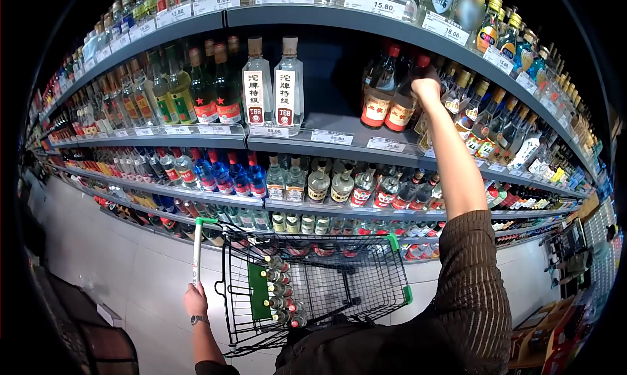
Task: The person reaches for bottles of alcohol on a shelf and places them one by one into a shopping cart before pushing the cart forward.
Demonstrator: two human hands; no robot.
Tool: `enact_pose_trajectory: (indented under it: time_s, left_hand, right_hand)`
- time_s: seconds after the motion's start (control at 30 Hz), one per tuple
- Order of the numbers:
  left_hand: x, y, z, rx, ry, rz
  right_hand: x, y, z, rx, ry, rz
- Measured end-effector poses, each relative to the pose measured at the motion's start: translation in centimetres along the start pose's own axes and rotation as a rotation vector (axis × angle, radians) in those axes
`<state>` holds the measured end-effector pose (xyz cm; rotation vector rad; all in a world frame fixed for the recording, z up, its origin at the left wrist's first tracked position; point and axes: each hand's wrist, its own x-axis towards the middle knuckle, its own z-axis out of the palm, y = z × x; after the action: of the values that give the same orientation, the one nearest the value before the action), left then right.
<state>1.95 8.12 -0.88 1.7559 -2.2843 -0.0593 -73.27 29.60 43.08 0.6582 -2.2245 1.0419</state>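
My left hand is closed around the white handle of a shopping cart. Up on the shelf, my right hand is closed at the upper part of a red-capped liquor bottle with a red and cream label. Its fingers are partly hidden behind the bottle. A matching liquor bottle stands upright just left of it. In the cart, several small bottles are gathered near the green panel at the handle end.
Two clear bottles with white labels stand left of a dark gap on this shelf. An upper shelf with price tags overhangs it. Lower shelves hold rows of bottles, and the cart stands on a pale tiled floor.
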Motion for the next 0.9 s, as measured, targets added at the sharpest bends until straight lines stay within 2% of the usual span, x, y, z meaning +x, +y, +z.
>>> enact_pose_trajectory:
  time_s: [0.07, 0.13, 0.23, 0.27, 0.33, 0.4, 0.43, 0.57, 0.63, 0.73, 0.83, 0.9]
  left_hand:
    - [-0.2, -0.1, 0.3, -0.031, 0.001, -0.004]
    - [-0.2, 0.0, 0.1, -0.064, -0.006, -0.013]
    - [-0.2, 0.4, -0.5, -0.098, -0.033, -0.012]
    - [-0.2, 0.4, -0.5, -0.097, -0.035, -0.006]
    - [-0.1, 0.2, -0.3, -0.073, -0.046, -0.015]
    - [-0.1, -0.1, 0.0, -0.027, -0.042, -0.013]
    - [0.0, -0.2, 0.2, -0.030, -0.039, -0.002]
    - [0.1, -0.1, -0.1, -0.004, -0.093, -0.011]
    - [0.1, -0.1, -0.2, 0.008, -0.102, -0.012]
    - [0.0, 0.4, -0.7, -0.024, -0.081, -0.002]
    - [0.2, 1.0, -1.1, -0.017, -0.157, -0.090]
    - [0.2, 1.4, -1.7, -0.014, -0.179, -0.112]
  right_hand:
    - [-1.9, 1.3, -0.7, 0.103, -0.023, 0.024]
    - [-5.6, -0.9, -3.5, 0.066, -0.032, -0.001]
    - [-9.5, -1.1, -3.9, 0.540, 0.196, -0.439]
    - [-11.3, -1.3, -4.9, 0.608, 0.109, -0.272]
    - [-13.3, -1.0, -6.3, 0.475, 0.122, -0.412]
    - [-15.8, -2.3, -8.7, 0.486, 0.156, -0.446]
    - [-16.5, -2.2, -9.4, 0.519, 0.217, -0.551]
    - [-20.2, -4.0, -15.4, 0.613, 0.175, -0.812]
    - [-23.2, -5.0, -17.3, 0.761, 0.080, -0.697]
    - [-26.8, -3.6, -18.1, 0.917, -0.275, -0.574]
    - [-32.2, -3.1, -14.4, 1.078, -0.720, -0.206]
    - [-36.6, -3.1, -10.6, 1.132, -0.932, -0.016]
